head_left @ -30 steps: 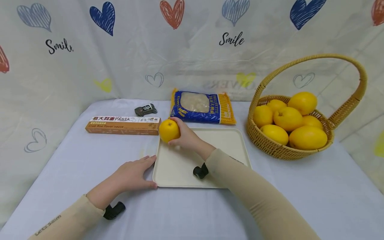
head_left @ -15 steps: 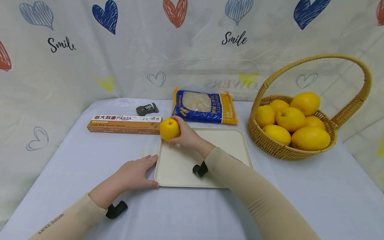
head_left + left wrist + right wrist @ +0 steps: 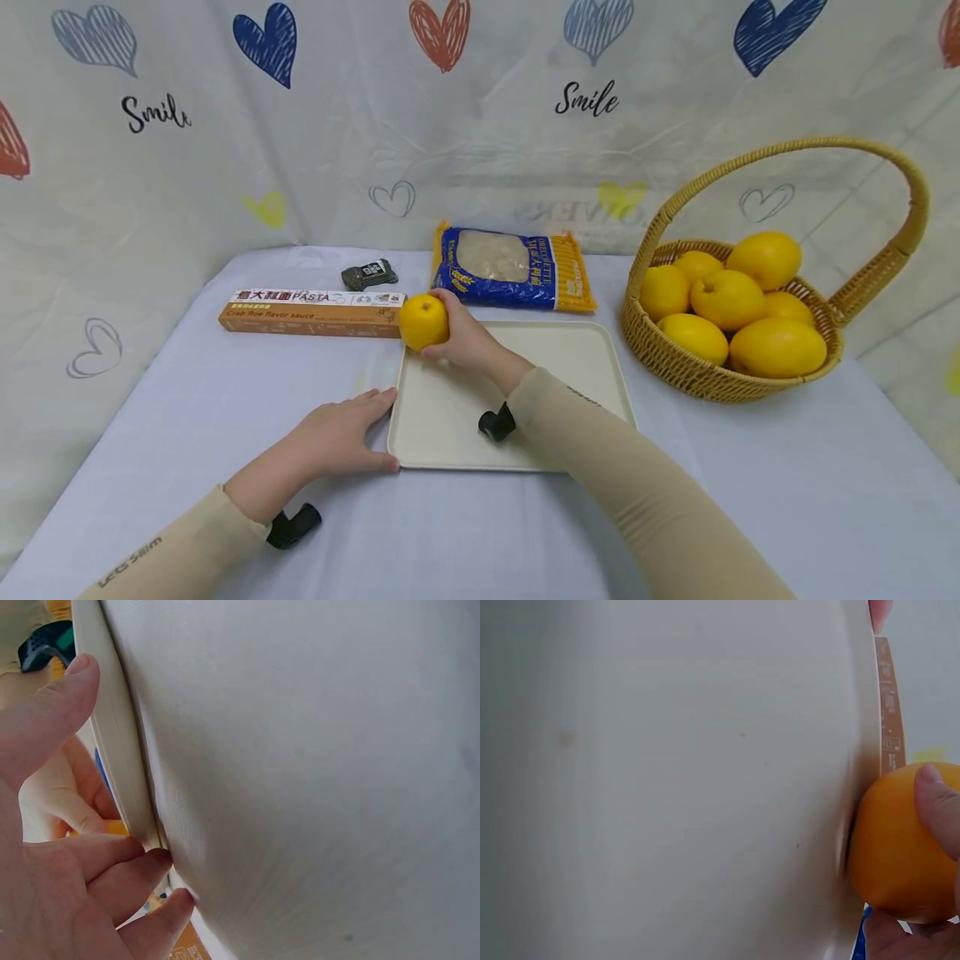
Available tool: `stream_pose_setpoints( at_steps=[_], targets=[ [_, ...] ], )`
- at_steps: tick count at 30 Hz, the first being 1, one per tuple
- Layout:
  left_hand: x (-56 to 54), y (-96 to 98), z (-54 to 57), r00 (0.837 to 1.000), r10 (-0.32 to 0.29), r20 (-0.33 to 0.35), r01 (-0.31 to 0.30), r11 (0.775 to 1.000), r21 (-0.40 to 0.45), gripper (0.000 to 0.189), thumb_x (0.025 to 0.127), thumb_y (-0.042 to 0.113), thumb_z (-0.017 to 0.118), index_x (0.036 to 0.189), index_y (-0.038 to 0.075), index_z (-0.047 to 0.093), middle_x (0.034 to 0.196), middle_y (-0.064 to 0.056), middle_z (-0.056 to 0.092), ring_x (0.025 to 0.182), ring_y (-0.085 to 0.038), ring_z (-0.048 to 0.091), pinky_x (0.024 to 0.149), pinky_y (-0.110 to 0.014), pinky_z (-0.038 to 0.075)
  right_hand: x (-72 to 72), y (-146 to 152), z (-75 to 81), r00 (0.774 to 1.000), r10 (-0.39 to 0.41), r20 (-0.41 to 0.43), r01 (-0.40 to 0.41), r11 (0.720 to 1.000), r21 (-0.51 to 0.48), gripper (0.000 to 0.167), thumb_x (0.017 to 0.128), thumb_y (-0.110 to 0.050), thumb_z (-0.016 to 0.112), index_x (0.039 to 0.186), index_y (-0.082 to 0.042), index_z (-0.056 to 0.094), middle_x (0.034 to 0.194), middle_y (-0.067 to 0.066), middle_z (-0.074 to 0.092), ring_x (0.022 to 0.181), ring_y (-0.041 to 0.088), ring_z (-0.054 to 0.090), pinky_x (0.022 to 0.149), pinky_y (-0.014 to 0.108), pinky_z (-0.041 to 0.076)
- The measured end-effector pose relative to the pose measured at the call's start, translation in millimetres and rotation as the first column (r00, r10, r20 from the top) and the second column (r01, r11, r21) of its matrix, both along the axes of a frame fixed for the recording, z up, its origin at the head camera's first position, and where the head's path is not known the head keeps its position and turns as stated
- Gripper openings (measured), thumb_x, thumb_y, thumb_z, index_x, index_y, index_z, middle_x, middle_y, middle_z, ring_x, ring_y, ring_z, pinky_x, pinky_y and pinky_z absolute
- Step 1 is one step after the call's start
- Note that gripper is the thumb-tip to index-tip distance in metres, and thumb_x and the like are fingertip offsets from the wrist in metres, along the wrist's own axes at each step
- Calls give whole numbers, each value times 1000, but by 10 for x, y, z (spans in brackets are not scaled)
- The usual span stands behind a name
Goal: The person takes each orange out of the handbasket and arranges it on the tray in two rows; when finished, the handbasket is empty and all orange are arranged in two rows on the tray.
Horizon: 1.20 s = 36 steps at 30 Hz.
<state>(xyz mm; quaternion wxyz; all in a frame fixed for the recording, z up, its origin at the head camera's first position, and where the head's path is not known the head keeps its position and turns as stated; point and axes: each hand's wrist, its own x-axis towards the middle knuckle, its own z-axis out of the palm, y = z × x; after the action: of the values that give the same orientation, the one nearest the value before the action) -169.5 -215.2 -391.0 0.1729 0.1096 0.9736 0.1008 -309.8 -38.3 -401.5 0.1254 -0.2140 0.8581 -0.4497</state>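
My right hand [image 3: 468,336] grips a round yellow orange [image 3: 422,323] over the back left corner of the cream tray [image 3: 450,417]. In the right wrist view the thumb lies across the orange [image 3: 900,840], which sits right at the tray's rim. My left hand [image 3: 337,437] has its fingers spread, with fingertips and thumb at the tray's left edge. The left wrist view shows those fingers [image 3: 127,877] along the rim. An orange-brown pasta box [image 3: 311,315] lies left of the held orange.
A wicker basket [image 3: 675,379] with a tall handle, filled with several yellow fruits, stands at the right. Behind the tray lies a blue and yellow pasta bag [image 3: 513,268]. A small dark wrapped packet [image 3: 369,274] is behind the box. A heart-print cloth [image 3: 472,125] hangs behind the table.
The head view has shifted slightly. Both hands hold nearly the same places; the orange stays in my right hand at the tray's back left corner.
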Motion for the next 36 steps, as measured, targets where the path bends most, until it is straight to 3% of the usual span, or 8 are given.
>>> stream_pose_setpoints(
  at_steps=[23, 36],
  targets=[
    [-11, 21, -3, 1000, 0, 10, 0, 1000, 2, 96, 66, 59, 69, 142, 12, 32, 143, -11, 38, 130, -31, 37, 99, -55, 35, 55, 68, 72, 999, 3, -42, 0, 998, 66, 94, 72, -26, 77, 144, -18, 17, 146, 7, 29, 130, 21, 35, 111, 38, 25],
    [-32, -17, -103, 1000, 15, 10, -15, 1000, -4, 100, 63, 63, 69, 142, 14, 32, 143, -13, 37, 130, -34, 36, 98, -59, 33, 295, 577, 416, 987, -13, -159, 32, 993, 116, 92, 73, -39, 73, 145, -22, 17, 149, -2, 26, 136, 19, 27, 110, 42, 26]
  ],
)
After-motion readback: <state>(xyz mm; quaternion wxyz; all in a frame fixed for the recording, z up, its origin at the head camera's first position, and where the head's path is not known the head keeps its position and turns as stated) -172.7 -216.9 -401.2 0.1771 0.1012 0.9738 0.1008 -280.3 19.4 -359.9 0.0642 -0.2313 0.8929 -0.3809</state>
